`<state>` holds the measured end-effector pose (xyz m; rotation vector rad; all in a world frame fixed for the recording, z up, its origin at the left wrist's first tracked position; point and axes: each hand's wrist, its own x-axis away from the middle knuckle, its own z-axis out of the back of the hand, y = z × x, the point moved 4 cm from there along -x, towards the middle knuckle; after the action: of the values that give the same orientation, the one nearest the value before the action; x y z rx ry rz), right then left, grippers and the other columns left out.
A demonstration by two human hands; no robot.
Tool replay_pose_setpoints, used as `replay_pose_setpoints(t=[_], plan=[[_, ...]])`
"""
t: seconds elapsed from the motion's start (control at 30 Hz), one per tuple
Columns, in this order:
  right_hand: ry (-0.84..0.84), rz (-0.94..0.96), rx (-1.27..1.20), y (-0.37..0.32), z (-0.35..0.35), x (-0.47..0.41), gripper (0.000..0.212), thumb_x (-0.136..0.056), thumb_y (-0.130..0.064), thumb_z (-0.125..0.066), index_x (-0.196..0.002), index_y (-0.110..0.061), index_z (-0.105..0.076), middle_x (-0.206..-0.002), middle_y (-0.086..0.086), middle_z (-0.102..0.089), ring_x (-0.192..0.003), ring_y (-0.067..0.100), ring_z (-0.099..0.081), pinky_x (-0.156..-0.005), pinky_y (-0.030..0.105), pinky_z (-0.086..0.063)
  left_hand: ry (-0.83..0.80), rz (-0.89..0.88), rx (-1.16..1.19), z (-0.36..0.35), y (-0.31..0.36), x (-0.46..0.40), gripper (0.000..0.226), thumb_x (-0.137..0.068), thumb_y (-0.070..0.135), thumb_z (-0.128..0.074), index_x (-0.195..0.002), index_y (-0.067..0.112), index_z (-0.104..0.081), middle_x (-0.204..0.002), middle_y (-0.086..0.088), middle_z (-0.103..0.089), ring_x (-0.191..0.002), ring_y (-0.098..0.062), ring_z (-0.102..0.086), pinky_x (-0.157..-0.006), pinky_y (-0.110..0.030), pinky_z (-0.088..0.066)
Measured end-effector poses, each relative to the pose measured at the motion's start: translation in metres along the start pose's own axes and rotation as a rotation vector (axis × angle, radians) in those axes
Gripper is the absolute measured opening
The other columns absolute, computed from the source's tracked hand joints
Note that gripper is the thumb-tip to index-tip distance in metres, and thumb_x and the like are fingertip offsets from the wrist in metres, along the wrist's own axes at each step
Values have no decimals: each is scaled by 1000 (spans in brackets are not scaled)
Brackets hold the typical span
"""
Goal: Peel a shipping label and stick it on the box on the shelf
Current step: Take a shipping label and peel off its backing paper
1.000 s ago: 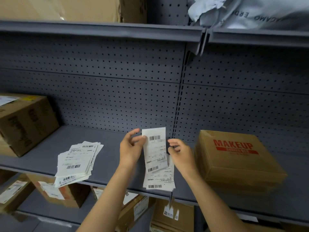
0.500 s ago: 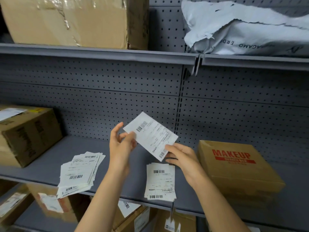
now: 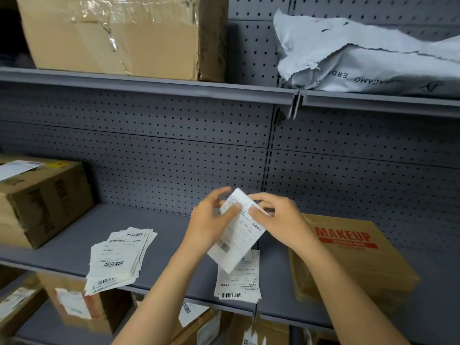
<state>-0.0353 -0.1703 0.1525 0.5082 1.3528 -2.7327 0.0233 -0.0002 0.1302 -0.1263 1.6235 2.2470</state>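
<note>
Both hands hold one white shipping label point(image 3: 237, 235) above the grey shelf point(image 3: 171, 257), tilted, its top corner up. My left hand point(image 3: 211, 220) pinches its upper left edge. At the upper right corner my right hand point(image 3: 278, 217) has its fingertips on the label. A flat brown box marked MAKEUP point(image 3: 348, 257) lies on the shelf just right of my right wrist. Under the held label rests a small stack of labels point(image 3: 239, 285).
A fanned pile of labels point(image 3: 119, 257) lies on the shelf to the left. Further left stands a brown carton point(image 3: 42, 202) with a label on top. Above are a large taped carton point(image 3: 119, 33) and a white mailer bag point(image 3: 368, 56). More boxes point(image 3: 199, 324) sit below.
The label has turned from slanting across to nearly upright, and both hands have closed in on its top end. The camera view tilted further up.
</note>
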Motion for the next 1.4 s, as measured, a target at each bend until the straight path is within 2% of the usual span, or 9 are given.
replay_pose_setpoints(t=[0.1, 0.33, 0.43, 0.53, 0.63, 0.77, 1.07, 1.3, 1.4], plan=[[79, -44, -103, 2, 12, 1, 26, -90, -24, -71, -115, -31, -71, -84, -10, -78, -79, 0, -71, -75, 18, -54, 98, -6, 154, -2, -2, 1, 41, -94, 30, -70, -131, 39, -53, -85, 7, -72, -72, 4, -66, -65, -8, -47], [103, -237, -396, 13, 22, 8, 15, -90, -18, -72, -103, -13, -76, -87, 4, -81, -75, 14, -72, -67, 26, -54, 203, -7, 255, -9, -3, 0, 41, -98, 27, -64, -132, 40, -43, -85, 4, -65, -64, 7, -59, -61, -6, -45], [118, -244, -416, 12, 25, 9, 8, -90, -17, -72, -96, -15, -76, -85, 5, -80, -73, 15, -71, -65, 26, -52, 242, 27, 256, -16, -1, 5, 40, -98, 21, -64, -129, 38, -45, -100, 11, -57, -80, 6, -58, -64, -1, -43], [122, -245, -391, 13, 24, 10, 8, -89, -18, -72, -95, -15, -77, -83, 4, -80, -71, 13, -71, -63, 25, -51, 349, -85, 94, -25, 6, 15, 36, -92, 13, -66, -121, 33, -55, -109, 12, -47, -105, -9, -44, -83, 0, -33], [119, -221, -367, 13, 22, 10, 7, -90, -19, -72, -93, -17, -77, -80, 4, -79, -69, 12, -72, -63, 24, -52, 244, -204, 32, -42, 15, 25, 28, -92, 23, -68, -115, 38, -62, -111, 17, -54, -115, 0, -38, -92, -11, -34], [99, -206, -356, 15, 19, 11, 8, -91, -20, -70, -91, -20, -77, -81, 6, -78, -69, 13, -71, -68, 26, -55, 194, -208, 65, -49, 16, 23, 27, -92, 37, -68, -119, 39, -62, -107, 23, -62, -113, 0, -46, -87, -18, -40], [92, -197, -414, 22, 13, 10, 18, -97, -25, -63, -96, -16, -78, -82, 6, -78, -78, 20, -74, -84, 37, -60, 154, -201, -1, -48, 13, 21, 15, -95, 43, -62, -106, 42, -72, -106, 27, -70, -118, 0, -49, -91, -22, -45], [64, -220, -466, 21, 10, 12, 16, -96, -20, -65, -98, -12, -78, -88, 10, -79, -85, 26, -76, -86, 35, -61, 142, -200, -8, -45, 10, 25, 17, -97, 43, -61, -108, 44, -73, -111, 26, -70, -121, 1, -50, -85, -8, -40], [60, -243, -511, 22, 8, 13, 20, -97, -24, -64, -101, -10, -77, -89, 12, -79, -89, 30, -76, -86, 36, -61, 144, -210, -35, -45, 9, 26, 17, -97, 43, -61, -108, 43, -74, -110, 26, -70, -120, 0, -51, -93, -18, -42]])
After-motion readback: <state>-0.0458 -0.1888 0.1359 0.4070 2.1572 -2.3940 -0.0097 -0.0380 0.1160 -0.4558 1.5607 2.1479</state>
